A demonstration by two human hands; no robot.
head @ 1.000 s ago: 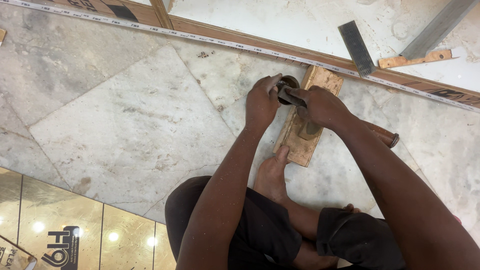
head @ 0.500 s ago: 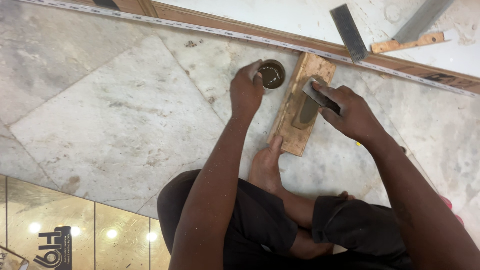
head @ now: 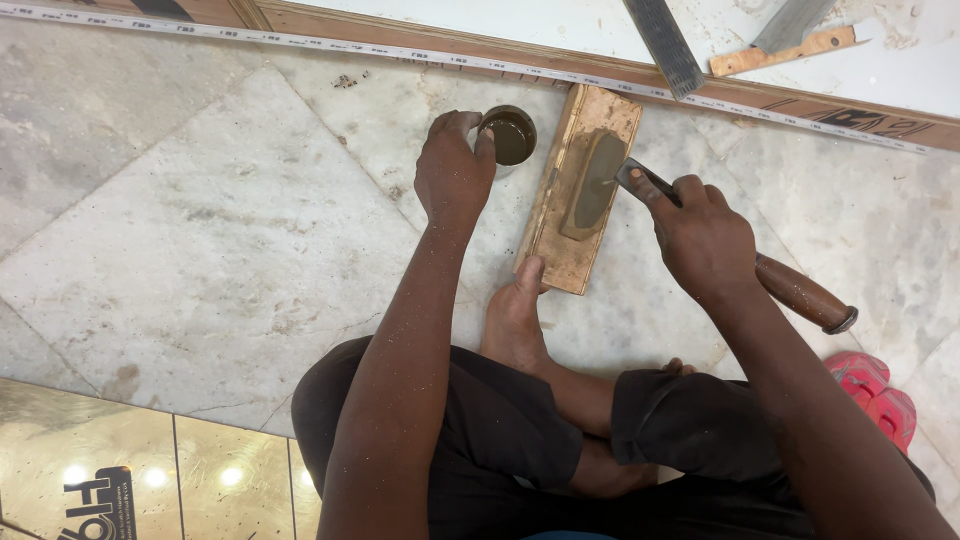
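The marble floor carries everything, one broad slab surface with diagonal joints; a single long measuring tape lies along its far edge against a wooden strip; beyond that strip, two flat metal blades and one scrap of wood rest on a pale board. Near the middle of the far edge sits one wooden block with a single dark sharpening stone bedded in it, braced at its near end by a bare foot; the stone looks hard, heavy and wet, likely slick on top, so the wood is the safer place to steady it. One chisel lies in the right hand, fingers wrapped round the steel just behind the edge, the blade tip on the stone; it seems stiff and sharp, with a smooth rounded handle trailing toward the right edge. One small round cup of murky liquid stands just left of the block; the left hand curls over its rim, fingertips touching it; it looks light, easily tipped.
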